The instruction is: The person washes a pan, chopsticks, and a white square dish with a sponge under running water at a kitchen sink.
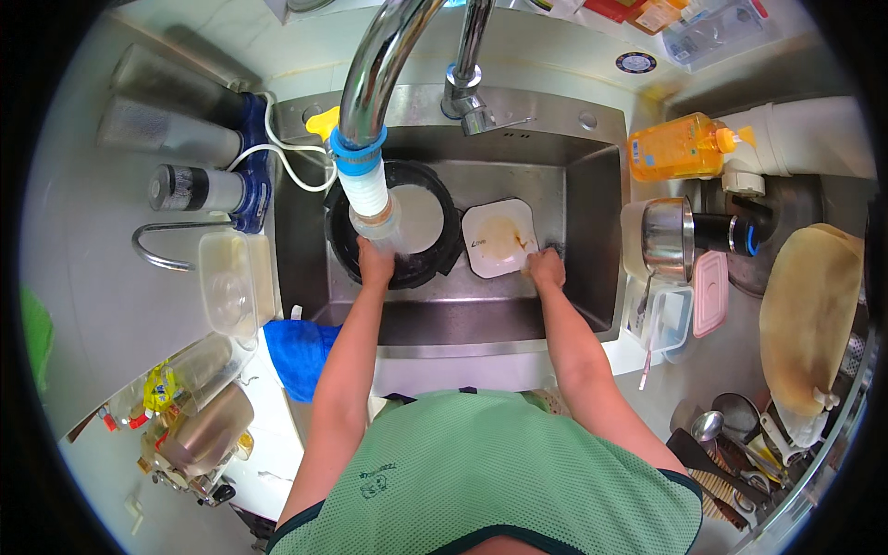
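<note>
In the stainless steel sink (465, 322), a white rounded-square plate (494, 258) lies with a brown smear across its middle and lettering near one edge. My right hand (547, 268) grips the plate's lower right corner. My left hand (377, 263) reaches over the near side of a round black vessel (437, 187), below the faucet outlet, and its fingertips are partly hidden by the water and the nozzle. A pale round surface (422, 218) fills the vessel's middle; whether it is a dish or cloudy water is unclear. Water appears to run from the chrome faucet (371, 76) with its white flexible extension (365, 187).
The faucet hangs low over the sink's left half. Right of the sink stand an orange soap bottle (676, 148), a metal saucepan (667, 239) and a clear plastic container (669, 319). A blue cloth (298, 357) drapes at the front left, near a water filter unit (255, 166).
</note>
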`<state>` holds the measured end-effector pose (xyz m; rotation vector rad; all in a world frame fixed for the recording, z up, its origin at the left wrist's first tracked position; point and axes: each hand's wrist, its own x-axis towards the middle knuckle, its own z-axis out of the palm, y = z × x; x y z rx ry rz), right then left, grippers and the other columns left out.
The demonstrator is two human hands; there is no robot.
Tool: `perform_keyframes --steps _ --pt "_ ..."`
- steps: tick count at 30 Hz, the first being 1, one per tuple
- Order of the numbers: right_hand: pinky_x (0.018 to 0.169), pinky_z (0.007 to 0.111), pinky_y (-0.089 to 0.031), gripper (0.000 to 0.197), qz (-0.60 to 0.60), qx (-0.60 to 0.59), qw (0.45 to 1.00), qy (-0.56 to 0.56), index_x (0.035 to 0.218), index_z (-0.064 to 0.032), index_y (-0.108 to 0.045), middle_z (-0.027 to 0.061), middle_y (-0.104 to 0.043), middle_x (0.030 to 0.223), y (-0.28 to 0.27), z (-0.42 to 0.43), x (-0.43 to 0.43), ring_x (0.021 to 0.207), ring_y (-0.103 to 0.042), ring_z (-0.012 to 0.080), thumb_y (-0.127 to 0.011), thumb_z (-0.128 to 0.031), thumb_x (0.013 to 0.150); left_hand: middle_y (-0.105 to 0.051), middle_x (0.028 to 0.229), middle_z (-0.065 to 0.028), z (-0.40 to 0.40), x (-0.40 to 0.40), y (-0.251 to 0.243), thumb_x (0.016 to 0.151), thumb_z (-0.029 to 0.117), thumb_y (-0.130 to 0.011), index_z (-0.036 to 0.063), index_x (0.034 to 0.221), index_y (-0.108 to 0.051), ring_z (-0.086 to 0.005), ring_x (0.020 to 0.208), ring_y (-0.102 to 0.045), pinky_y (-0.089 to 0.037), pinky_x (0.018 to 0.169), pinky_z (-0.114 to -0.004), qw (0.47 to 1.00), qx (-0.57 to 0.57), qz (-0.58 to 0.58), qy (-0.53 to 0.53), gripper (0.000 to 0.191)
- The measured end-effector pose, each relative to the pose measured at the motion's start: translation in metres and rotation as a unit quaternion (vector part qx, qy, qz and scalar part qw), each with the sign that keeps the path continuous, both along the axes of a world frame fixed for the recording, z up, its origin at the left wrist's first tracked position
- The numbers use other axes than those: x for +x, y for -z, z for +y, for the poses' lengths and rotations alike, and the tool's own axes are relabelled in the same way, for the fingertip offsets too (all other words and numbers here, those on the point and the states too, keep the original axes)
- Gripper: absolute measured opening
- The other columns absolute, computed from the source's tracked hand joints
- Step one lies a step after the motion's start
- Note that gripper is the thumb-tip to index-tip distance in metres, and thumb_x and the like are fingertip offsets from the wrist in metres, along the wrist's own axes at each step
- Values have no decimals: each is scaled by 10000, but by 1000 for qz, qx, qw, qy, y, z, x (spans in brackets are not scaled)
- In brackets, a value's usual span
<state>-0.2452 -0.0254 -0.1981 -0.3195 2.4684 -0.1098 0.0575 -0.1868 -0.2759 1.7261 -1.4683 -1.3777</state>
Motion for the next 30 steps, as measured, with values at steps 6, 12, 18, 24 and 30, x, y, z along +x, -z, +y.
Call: perform_keyframes --steps 6,12,18,24,30 --pt "767 411 -463 308 45 24 999 -7 958 -92 -578 153 -614 955 16 17 -18 917 -582 314 -552 -280 715 -551 973 -204 -6 -36 -103 701 210 -597 12 1007 -515 -352 906 -539 -422 769 -398 981 -42 -175 69 374" --pt "777 410 -458 337 17 -26 999 40 960 -90 -591 143 -613 970 24 17 -13 927 -579 311 -583 -286 686 -548 948 -190 0 -29 -91 725 191 -570 4 929 -550 -365 875 -534 -421 729 -425 969 -37 -211 120 277" --pt "781 405 -453 352 19 12 999 45 929 -72 -603 161 -614 949 15 11 -14 926 -577 314 -585 -304 665 -484 1023 -257 18 -58 -105 757 266 -592 -52 912 -532 -425 909 -492 -409 773 -469 949 -177 -212 151 359" --pt "760 393 -445 331 -38 -100 993 45 926 -58 -597 175 -610 926 37 29 -26 890 -572 337 -543 -269 677 -510 991 -239 9 -49 -95 746 236 -588 -43 892 -541 -414 898 -507 -413 776 -468 937 -168 -219 215 319" --pt "644 328 -448 264 -3 -141 988 66 851 -13 -580 112 -599 751 39 45 -35 693 -582 230 -570 -157 629 -551 910 -243 1 -50 -95 770 169 -497 -16 897 -548 -428 864 -515 -408 771 -469 951 -99 -171 237 230"
